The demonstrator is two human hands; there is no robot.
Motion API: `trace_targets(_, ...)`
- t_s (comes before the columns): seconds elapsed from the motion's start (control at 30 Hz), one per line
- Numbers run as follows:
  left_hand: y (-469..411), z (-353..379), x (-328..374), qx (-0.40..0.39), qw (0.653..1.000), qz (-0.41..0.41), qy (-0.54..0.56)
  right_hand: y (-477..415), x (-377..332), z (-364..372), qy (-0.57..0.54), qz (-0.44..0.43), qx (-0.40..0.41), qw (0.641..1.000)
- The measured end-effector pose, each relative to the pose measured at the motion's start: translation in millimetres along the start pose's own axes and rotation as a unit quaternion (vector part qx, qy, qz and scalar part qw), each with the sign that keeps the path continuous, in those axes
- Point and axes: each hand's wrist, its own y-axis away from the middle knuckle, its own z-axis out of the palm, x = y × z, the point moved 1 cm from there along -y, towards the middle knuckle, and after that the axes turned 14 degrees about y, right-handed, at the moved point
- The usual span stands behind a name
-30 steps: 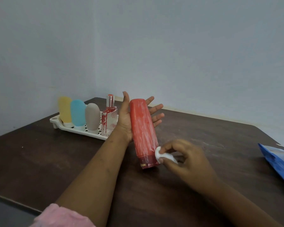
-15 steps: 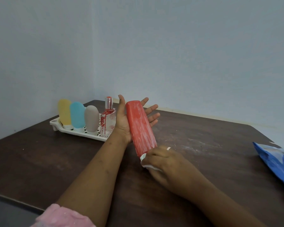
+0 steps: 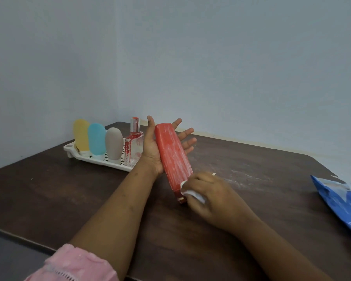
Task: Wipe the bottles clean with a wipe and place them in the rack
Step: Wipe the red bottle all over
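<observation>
Now, wiping the red bottle
Left hand lies open — a cradle baring its face; right hand's grip pinches the wipe.

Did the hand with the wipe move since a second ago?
Yes. The right hand with the wipe slid left, toward the rack, onto the lower end of the red bottle.

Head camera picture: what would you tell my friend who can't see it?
A person's right hand holds a white wipe against the lower end of a red bottle that lies on the open left hand. Behind, four other bottles stand in a white rack on a dark table.
</observation>
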Motion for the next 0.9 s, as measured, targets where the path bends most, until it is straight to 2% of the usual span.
trace_targets(0.17,0,-2,1,0.005,1.0,0.003,0.0,1,-7,4,0.045,-0.061,-0.035,0.997)
trace_targets(0.33,1,-2,-1,0.014,1.0,0.006,0.005,2,6,-1,-0.033,0.013,0.002,0.999)
trace_targets(0.53,1,-2,0,0.018,1.0,0.011,-0.006,2,-6,3,0.02,-0.084,-0.052,0.995)
trace_targets(0.63,2,-3,0,0.025,0.999,0.019,-0.013,6,9,-3,-0.002,-0.032,-0.06,0.998)
trace_targets(0.73,1,-2,-1,0.037,0.999,0.024,-0.017,6,15,-4,-0.022,0.016,-0.029,0.999)
trace_targets(0.8,0,-2,-1,0.043,0.999,0.025,-0.019,3,8,-1,-0.001,-0.021,-0.018,1.0)
trace_targets(0.9,-1,-2,-1,0.055,0.998,0.028,-0.028,2,-5,6,0.073,-0.131,-0.032,0.988)
